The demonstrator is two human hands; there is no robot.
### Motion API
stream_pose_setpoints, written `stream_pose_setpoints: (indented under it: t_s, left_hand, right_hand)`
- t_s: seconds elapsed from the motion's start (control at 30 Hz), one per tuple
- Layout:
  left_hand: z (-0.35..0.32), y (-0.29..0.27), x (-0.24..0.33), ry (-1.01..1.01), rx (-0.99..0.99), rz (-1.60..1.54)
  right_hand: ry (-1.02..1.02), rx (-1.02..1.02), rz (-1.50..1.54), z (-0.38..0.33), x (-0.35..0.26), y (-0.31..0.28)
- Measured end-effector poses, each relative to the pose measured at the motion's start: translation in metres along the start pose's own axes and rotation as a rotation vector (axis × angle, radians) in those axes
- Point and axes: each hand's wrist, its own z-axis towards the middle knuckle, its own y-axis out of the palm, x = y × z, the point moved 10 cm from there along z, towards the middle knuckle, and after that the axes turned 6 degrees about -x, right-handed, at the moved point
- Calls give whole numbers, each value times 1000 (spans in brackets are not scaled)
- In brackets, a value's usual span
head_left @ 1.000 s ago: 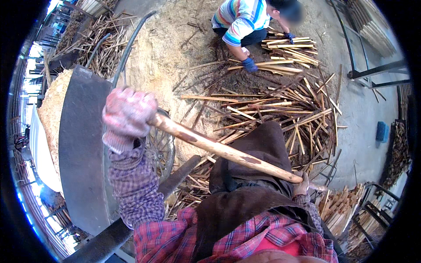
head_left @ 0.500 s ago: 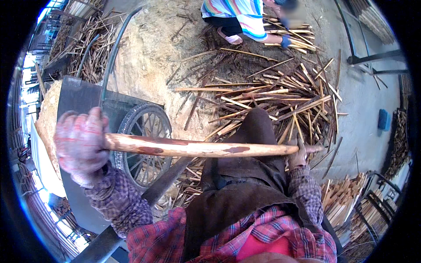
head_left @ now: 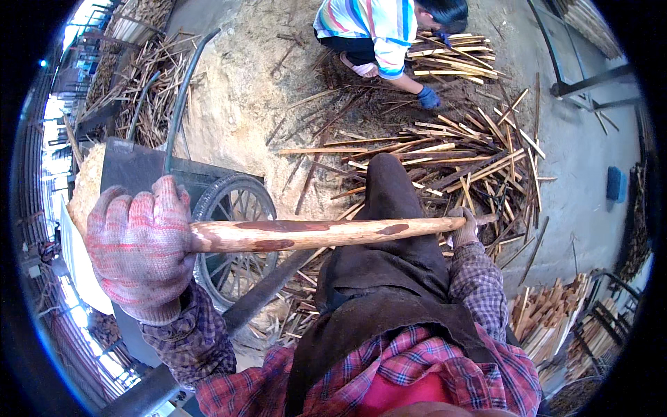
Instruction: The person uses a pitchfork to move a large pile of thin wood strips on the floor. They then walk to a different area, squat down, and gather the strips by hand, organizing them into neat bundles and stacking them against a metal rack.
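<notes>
A pale wooden pole [head_left: 333,235], mostly stripped with dark bark patches left on it, lies crosswise above my lap. My left hand [head_left: 142,243], in a grey and red knit glove, is closed round its left end. My right hand [head_left: 464,226], gloved too and smaller in view, grips the pole near its right end, and a short tip [head_left: 488,218] sticks out beyond it. Below the pole is my leg, covered by a dark brown apron [head_left: 399,264].
A cart with a spoked wheel [head_left: 236,215] stands at left. A heap of wood strips [head_left: 458,160] lies ahead. Beyond it a co-worker in a striped shirt [head_left: 368,24] crouches, with a blue-gloved hand [head_left: 429,97] low over the ground. Cut wood pieces [head_left: 549,313] are stacked at right.
My left hand has come a little to the right and nearer, and the pole's bark patches have shifted right. The co-worker's gloved hand has moved off the far strips toward me.
</notes>
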Motion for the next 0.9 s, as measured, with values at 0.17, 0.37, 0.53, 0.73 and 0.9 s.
stream_pose_setpoints:
  t_s: [0.17,0.37,0.53,0.73,0.9]
  left_hand:
    - [2,-6,1,-4,10,-4]
    - [22,17,-14,-98,-154,39]
    - [42,43,-37,-32,-27,-66]
    - [88,99,-84,-53,183,-254]
    - [181,213,-113,60,148,-320]
  right_hand:
    - [32,-98,-50,-3,0,9]
    - [53,-180,-75,12,-7,9]
    - [84,-235,-114,46,-11,6]
    - [136,108,-396,62,-6,33]
    - [38,-144,-284,186,-10,49]
